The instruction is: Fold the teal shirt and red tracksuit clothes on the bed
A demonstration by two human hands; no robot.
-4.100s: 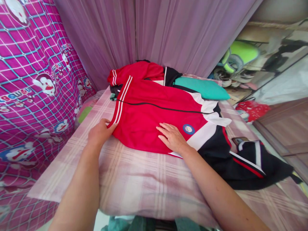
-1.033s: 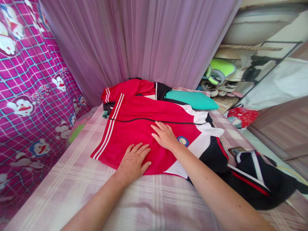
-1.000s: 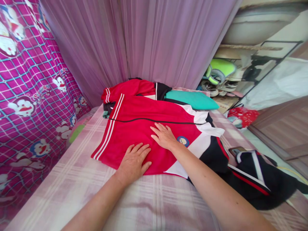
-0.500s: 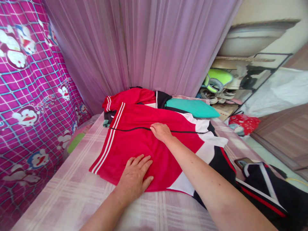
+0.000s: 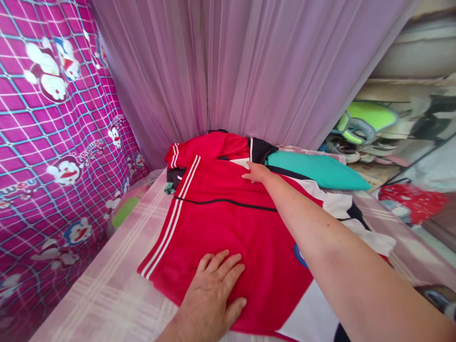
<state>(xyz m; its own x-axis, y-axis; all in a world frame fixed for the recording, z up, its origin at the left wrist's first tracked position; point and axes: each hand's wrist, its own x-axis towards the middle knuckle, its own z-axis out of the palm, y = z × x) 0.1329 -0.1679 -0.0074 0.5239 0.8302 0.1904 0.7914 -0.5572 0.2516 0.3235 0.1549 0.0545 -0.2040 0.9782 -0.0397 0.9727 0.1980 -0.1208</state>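
A red jacket point(image 5: 228, 223) with white stripes, a black zip line and white and black panels lies spread on the pink checked bed point(image 5: 107, 294). My left hand point(image 5: 213, 294) lies flat and open on the jacket's near part, fingers spread. My right hand point(image 5: 254, 172) reaches across to the jacket's far edge and rests there with fingers down on the cloth; whether it grips the cloth I cannot make out. A round blue badge point(image 5: 298, 254) shows beside my right forearm.
Behind the jacket lie another red garment point(image 5: 210, 145) and a teal pillow point(image 5: 317, 170). A purple curtain point(image 5: 249, 71) hangs at the back, a pink cartoon-print cloth point(image 5: 53, 133) on the left. Shoes and clutter point(image 5: 363, 128) sit at the right.
My right hand has slid from the zip line to the jacket's far edge. My left hand stays flat on the near part. The camera has moved closer and lower.
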